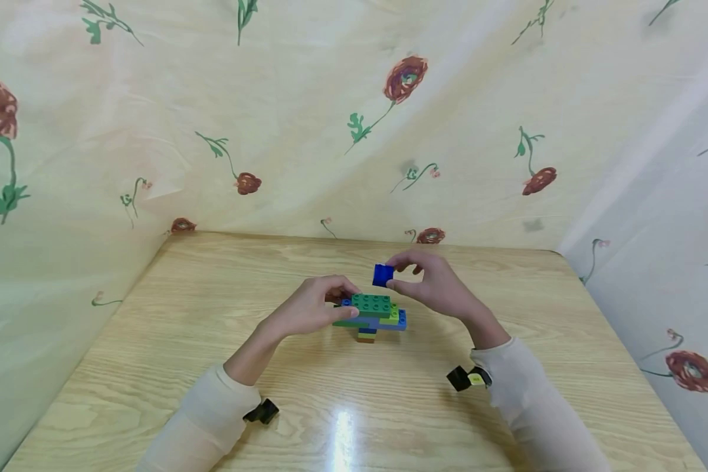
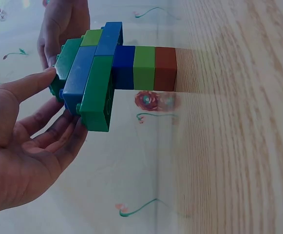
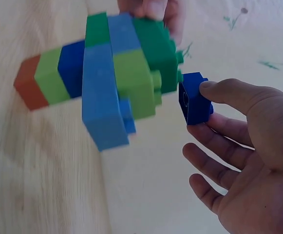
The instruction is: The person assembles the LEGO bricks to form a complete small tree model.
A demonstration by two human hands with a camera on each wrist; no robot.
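A stacked toy-block build point(image 1: 370, 321) stands on the table, its narrow column of brown, lime and dark blue blocks carrying wider layers of green, light blue and lime. On top lies a green block point(image 1: 372, 303) with its studs up. My left hand point(image 1: 313, 307) grips the build's left end, thumb at the green block and fingers behind. In the left wrist view the thumb and fingers sit on either side of the upper layers. My right hand point(image 1: 433, 282) pinches a dark blue block point(image 3: 196, 99) between thumb and fingers, above the build and apart from it.
The wooden table point(image 1: 153, 367) runs back to a flower-printed cloth point(image 1: 307, 118), which also hangs at both sides. Black wrist devices sit at the left cuff point(image 1: 262, 412) and the right cuff point(image 1: 460, 378).
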